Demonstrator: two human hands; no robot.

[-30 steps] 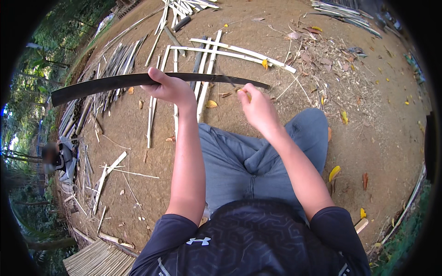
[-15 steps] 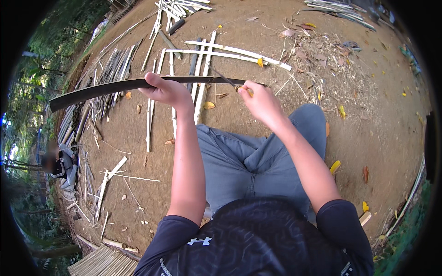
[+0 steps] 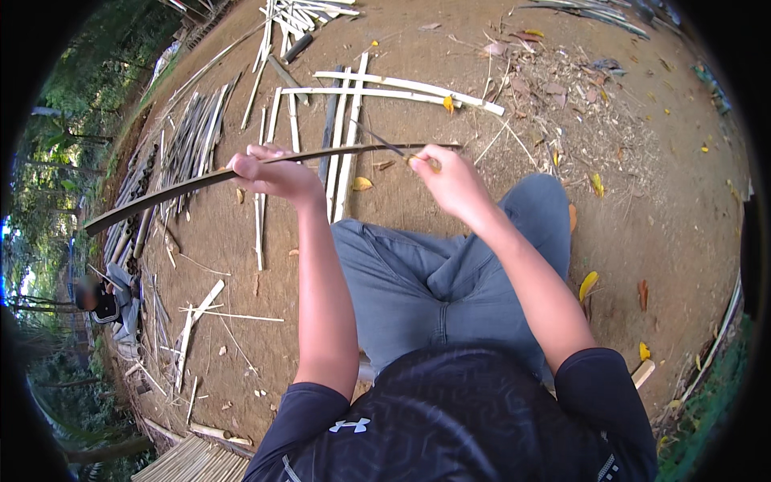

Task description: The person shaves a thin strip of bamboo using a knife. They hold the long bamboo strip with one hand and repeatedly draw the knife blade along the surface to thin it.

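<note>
My left hand [image 3: 279, 178] is closed around a long, dark, slightly curved bamboo strip [image 3: 165, 193], held across in front of me above the ground. Its free end slopes down to the left, and the narrow edge is turned toward me. Closed on the handle of a knife, my right hand [image 3: 451, 181] is at the strip's thinner right end. The thin knife blade [image 3: 379, 138] points up and left, crossing the strip beside my fingers. Part of the handle is hidden in my grip, and whether the blade touches the strip I cannot tell.
Pale split strips [image 3: 401, 95] lie crossed on the bare soil ahead. A pile of darker strips [image 3: 197, 132] is at the left, near a seated person [image 3: 120, 304]. Shavings [image 3: 562, 112] and yellow leaves are scattered at the right. My bent legs [image 3: 434, 265] are below my hands.
The bamboo strip has been turned from its broad dark face to its narrow edge. My left hand has rolled with it and shifted slightly left and down; the strip's left end is lower.
</note>
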